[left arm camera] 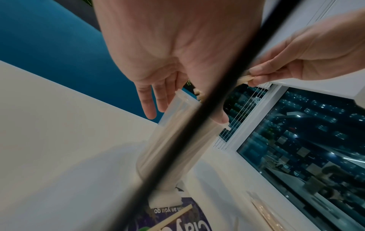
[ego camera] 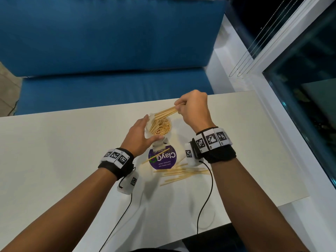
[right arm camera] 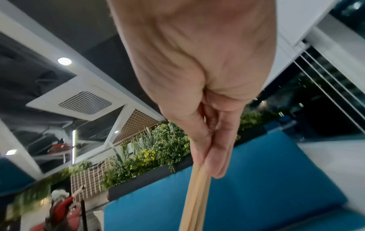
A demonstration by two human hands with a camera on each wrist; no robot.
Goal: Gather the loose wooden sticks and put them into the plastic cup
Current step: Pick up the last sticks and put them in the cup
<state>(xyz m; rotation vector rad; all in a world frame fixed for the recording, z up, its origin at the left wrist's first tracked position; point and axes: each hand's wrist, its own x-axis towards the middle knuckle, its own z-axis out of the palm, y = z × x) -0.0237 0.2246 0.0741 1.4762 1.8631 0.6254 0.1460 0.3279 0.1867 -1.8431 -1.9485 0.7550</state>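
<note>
My right hand pinches a bundle at its far end, tips over the cup at frame center. My left hand cups its rim, fingers loosely curved. I judge stray tips may snag the rim and tip it. Loose sticks lie below the cup.

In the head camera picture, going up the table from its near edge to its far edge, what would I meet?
Loose wooden sticks → round purple ClayGo sticker with one stick across it → plastic cup, full of sticks, steadied by the left hand → bundle of sticks pinched by the right hand → blue sofa.
</note>
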